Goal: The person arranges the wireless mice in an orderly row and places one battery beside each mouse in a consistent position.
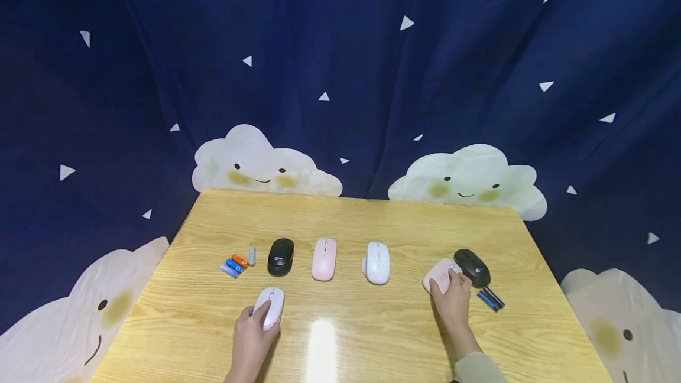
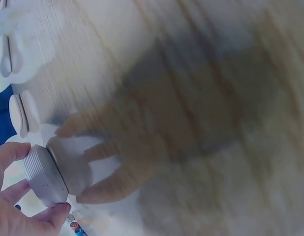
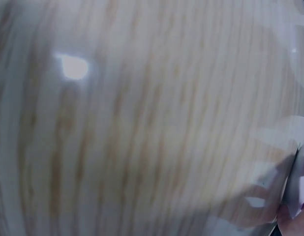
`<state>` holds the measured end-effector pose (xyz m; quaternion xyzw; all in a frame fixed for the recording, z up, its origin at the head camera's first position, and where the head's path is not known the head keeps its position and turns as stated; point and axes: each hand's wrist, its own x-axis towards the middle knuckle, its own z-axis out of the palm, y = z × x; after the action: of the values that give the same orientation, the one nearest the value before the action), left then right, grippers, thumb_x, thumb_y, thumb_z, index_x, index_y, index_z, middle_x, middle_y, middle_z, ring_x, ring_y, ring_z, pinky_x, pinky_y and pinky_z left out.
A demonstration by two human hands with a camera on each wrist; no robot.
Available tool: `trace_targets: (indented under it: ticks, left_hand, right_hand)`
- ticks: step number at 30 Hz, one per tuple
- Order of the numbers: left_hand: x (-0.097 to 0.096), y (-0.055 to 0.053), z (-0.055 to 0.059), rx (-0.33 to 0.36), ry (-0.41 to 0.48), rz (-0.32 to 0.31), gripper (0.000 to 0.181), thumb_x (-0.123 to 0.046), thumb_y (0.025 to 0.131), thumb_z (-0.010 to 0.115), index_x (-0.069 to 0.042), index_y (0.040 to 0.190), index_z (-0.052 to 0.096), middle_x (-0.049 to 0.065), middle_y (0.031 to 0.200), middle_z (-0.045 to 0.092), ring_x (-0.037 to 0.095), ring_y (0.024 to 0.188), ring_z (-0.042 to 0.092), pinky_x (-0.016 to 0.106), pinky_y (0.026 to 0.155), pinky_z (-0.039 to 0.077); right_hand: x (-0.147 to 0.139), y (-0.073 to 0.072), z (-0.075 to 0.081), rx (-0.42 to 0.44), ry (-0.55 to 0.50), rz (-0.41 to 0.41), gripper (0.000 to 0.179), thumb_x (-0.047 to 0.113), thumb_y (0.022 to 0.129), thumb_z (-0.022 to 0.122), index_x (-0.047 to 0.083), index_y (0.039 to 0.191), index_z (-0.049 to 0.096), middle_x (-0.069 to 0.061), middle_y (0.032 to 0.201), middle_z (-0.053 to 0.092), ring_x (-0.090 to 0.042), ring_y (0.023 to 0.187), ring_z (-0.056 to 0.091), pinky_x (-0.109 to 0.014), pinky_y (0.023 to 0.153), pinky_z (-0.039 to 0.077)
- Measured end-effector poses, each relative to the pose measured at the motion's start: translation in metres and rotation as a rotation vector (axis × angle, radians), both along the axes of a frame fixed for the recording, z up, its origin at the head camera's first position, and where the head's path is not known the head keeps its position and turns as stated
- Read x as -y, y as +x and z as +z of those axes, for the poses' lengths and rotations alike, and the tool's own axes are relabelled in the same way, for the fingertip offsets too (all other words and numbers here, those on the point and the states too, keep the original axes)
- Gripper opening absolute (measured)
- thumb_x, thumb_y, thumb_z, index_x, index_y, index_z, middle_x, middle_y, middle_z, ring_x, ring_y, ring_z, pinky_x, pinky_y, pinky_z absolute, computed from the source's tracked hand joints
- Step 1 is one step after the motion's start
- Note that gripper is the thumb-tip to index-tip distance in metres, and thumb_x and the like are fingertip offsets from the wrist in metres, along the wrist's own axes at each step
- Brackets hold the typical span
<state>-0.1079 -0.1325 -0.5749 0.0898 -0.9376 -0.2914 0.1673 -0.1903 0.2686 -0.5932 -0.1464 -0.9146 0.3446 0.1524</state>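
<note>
In the head view my left hand (image 1: 252, 336) grips a white computer mouse (image 1: 275, 307) at the front left of the table. The left wrist view has the fingers (image 2: 12, 152) on both sides of that mouse (image 2: 44, 177), which sits low over the shiny tabletop. On the right, my right hand (image 1: 453, 303) holds a pale pink mouse (image 1: 439, 272) between thumb and fingers, tilted to the left. A black mouse (image 1: 473, 267) lies right beside those fingers. At the right wrist view's edge, only part of the hand (image 3: 293, 223) and the pink mouse (image 3: 292, 191) shows.
Across the middle of the wooden table (image 1: 362, 217) lie a black mouse (image 1: 280, 256), a pink mouse (image 1: 324, 259) and a white mouse (image 1: 378, 263). Several batteries (image 1: 234, 265) are grouped at left. Two dark blue-and-black batteries (image 1: 490, 299) lie at right. A dark curtain (image 1: 362, 75) hangs behind.
</note>
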Motion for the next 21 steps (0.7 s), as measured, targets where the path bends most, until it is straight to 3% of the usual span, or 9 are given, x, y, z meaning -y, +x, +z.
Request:
trace_targets:
  ticks: [6,15,21]
  left_hand:
    - [0.001,-0.001,0.003,0.068,0.010,0.008,0.045,-0.013,0.062,0.080,0.001,0.102,0.068,0.030,0.094,0.058,0.042,0.082,0.059,0.051,0.072,0.049]
    - [0.003,-0.002,0.004,0.089,0.023,-0.004,0.047,-0.013,0.061,0.079,0.002,0.104,0.067,0.031,0.095,0.058,0.042,0.083,0.059,0.051,0.073,0.049]
    - [0.003,-0.001,0.004,0.104,0.031,-0.005,0.047,-0.015,0.062,0.080,0.001,0.104,0.067,0.031,0.096,0.058,0.042,0.083,0.059,0.050,0.072,0.049]
  right_hand:
    - [0.000,0.001,0.001,0.010,-0.013,-0.004,0.060,0.017,0.081,0.065,-0.015,0.126,0.040,-0.035,0.124,0.029,-0.054,0.110,0.038,-0.060,0.094,0.033]
    - [0.004,-0.006,0.012,0.086,-0.024,-0.059,0.064,0.022,0.076,0.066,-0.015,0.121,0.041,-0.034,0.117,0.031,-0.052,0.101,0.042,-0.058,0.084,0.038]
    - [0.008,-0.017,0.019,0.183,0.014,-0.111,0.077,0.029,0.074,0.067,-0.018,0.123,0.031,-0.038,0.115,0.026,-0.054,0.097,0.039,-0.056,0.078,0.039]
